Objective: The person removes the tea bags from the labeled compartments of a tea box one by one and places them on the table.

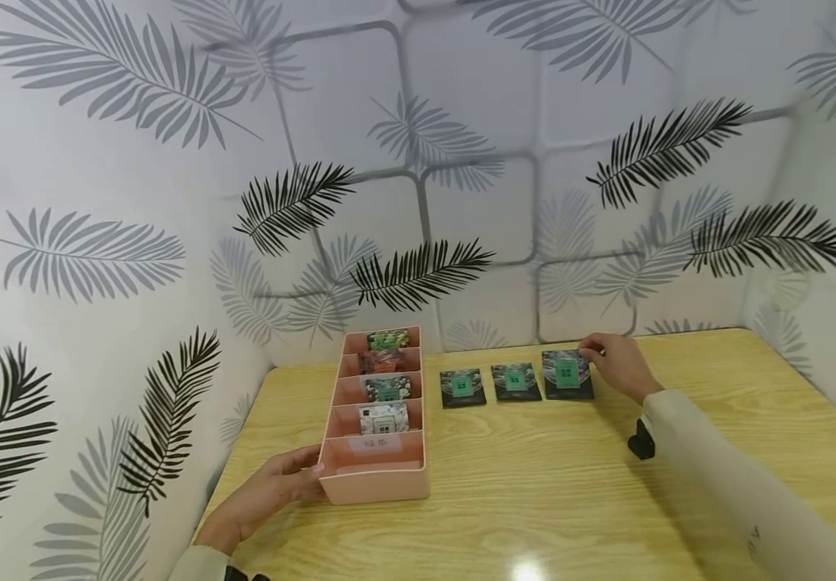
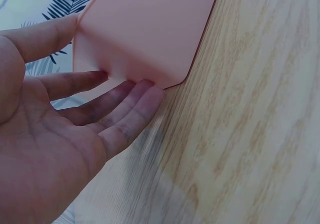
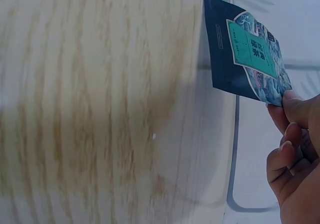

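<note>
My left hand (image 1: 273, 494) holds the near left corner of a pink divided box (image 1: 374, 488), its thumb and fingers spread about the corner. In the left wrist view the fingertips (image 2: 150, 91) press on the pink wall (image 2: 145, 28). My right hand (image 1: 620, 367) pinches the upper right corner of a dark tea packet with a green label (image 1: 566, 374). Up close, the packet (image 3: 247, 48) tilts between thumb and forefinger, the other fingers curled. To its left lie two similar packets, a middle one (image 1: 516, 382) and a left one (image 1: 462, 388).
Packets in the box's rear compartments include a white one (image 1: 384, 419), a dark green one (image 1: 389, 389), a red one (image 1: 383, 362) and a green one (image 1: 388, 340). The nearest compartment bears a label (image 1: 376, 443). A leaf-patterned wall (image 1: 461, 210) backs the wooden table (image 1: 534, 492).
</note>
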`<action>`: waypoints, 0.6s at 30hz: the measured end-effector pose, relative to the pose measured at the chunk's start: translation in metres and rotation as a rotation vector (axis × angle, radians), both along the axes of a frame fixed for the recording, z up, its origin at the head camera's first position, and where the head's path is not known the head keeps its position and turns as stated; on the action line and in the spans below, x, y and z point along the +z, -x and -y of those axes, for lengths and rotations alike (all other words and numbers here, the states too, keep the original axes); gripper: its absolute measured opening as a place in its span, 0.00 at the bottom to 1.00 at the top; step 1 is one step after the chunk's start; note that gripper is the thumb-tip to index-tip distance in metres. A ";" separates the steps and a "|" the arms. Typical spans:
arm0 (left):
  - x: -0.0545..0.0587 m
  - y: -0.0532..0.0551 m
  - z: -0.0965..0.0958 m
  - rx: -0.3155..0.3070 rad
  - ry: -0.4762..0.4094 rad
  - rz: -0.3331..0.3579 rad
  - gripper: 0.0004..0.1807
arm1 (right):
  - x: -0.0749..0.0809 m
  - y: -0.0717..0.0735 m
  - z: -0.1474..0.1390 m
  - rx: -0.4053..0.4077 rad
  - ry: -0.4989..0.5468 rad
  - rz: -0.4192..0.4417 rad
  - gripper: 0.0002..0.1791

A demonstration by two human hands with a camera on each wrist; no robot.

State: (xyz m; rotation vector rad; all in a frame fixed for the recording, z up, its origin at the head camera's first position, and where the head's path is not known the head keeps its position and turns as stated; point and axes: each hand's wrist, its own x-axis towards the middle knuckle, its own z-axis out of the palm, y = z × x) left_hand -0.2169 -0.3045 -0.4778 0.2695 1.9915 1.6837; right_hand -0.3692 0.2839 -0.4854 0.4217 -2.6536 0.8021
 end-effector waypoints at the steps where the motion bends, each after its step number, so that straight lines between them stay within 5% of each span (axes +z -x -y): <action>1: 0.000 0.000 0.000 0.001 0.001 0.001 0.37 | -0.001 0.001 -0.001 -0.005 -0.005 0.006 0.09; 18: -0.002 0.000 0.002 -0.001 0.005 -0.001 0.37 | -0.015 0.020 -0.005 -0.046 -0.032 0.094 0.07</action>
